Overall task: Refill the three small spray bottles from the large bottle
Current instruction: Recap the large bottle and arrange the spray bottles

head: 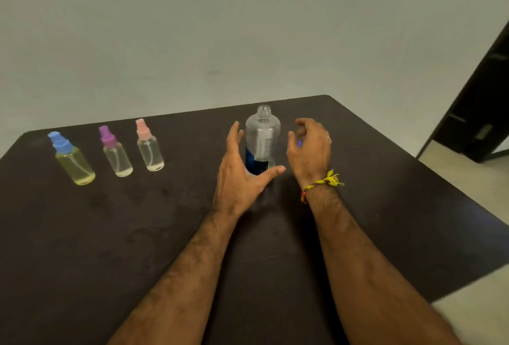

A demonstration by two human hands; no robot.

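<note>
Dark surface point(96, 234) holds three small capped spray bottles point(118, 153) left of centre, yellowish liquid filling the blue-topped one, while the uncapped large bottle point(262, 140) stands between the left hand point(242, 173), grip spread apart, and the right hand point(309, 149), fingers loosely curled around something small and blue.

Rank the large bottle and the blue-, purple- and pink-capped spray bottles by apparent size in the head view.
1. large bottle
2. blue-capped spray bottle
3. purple-capped spray bottle and pink-capped spray bottle: look alike, so unranked.
</note>
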